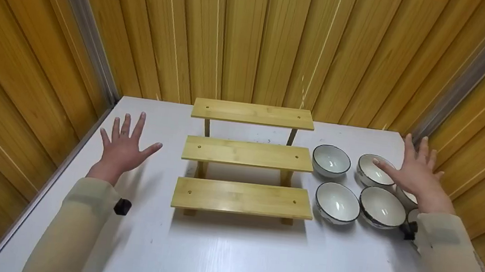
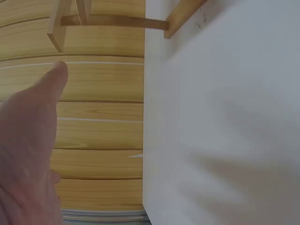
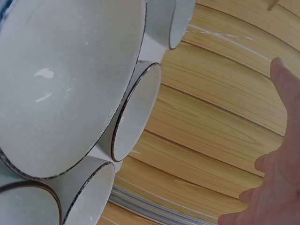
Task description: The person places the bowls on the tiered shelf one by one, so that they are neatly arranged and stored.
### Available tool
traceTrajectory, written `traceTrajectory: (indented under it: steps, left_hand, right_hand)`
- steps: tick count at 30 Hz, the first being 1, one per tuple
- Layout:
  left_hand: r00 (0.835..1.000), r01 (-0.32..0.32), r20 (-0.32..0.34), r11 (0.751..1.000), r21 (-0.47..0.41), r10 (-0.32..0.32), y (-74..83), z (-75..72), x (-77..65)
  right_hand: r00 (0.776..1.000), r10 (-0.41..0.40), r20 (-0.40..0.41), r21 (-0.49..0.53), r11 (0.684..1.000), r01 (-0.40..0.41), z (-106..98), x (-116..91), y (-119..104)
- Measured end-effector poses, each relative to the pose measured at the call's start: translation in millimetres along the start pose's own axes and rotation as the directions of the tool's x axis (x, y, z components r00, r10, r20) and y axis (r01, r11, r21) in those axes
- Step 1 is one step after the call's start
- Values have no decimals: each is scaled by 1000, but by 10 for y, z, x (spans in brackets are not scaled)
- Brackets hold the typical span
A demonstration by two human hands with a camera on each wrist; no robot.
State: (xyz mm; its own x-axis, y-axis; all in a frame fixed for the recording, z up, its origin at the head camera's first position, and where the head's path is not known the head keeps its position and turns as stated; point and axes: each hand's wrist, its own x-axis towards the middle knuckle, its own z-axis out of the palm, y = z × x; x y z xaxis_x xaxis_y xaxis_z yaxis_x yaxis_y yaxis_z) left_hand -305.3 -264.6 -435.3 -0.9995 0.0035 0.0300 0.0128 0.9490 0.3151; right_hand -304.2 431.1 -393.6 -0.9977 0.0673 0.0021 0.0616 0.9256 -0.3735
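Observation:
My left hand (image 1: 123, 150) hovers over the left side of the white table with its fingers spread and nothing in it. Over the right side, my right hand (image 1: 421, 175) is likewise spread and holds nothing. Several white bowls with dark rims stand below and beside it, among them a back bowl (image 1: 331, 160), a front bowl (image 1: 338, 204) and one nearer the hand (image 1: 382, 208). My right hand and sleeve partly hide the rightmost bowls. Between the hands stands a three-step wooden rack (image 1: 247, 153). In the right wrist view, a large bowl (image 3: 70, 84) fills the left side.
Wood-plank panels (image 1: 240, 35) enclose the white table (image 1: 210, 255) at the back and both sides. Grey metal posts (image 1: 86, 27) rise at the back corners. The bowls sit close together beside the rack's right end.

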Motion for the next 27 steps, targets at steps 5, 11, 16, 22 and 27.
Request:
traceTrajectory:
  steps: [5, 11, 16, 22, 27]
  left_hand:
    - [994, 67, 102, 965, -253, -42, 83, 103, -97]
    - [964, 212, 254, 796, -567, -75, 165, 261, -263]
    - [952, 281, 300, 550, -786, -58, 216, 441, -390]
    - [942, 320, 334, 377, -869, -29, 251, 630, -484]
    - [932, 345, 361, 310, -886, -4, 265, 767, -534]
  right_hand:
    - [997, -13, -70, 110, 994, 21, -28, -193, 41]
    - [984, -10, -177, 253, 966, 55, -68, -450, 201]
    - [975, 66, -211, 367, 930, 16, -74, -686, 451]
    - [954, 276, -117, 475, 859, -190, -37, -975, 789]
    - [869, 494, 40, 552, 714, -431, 54, -1213, 1018]
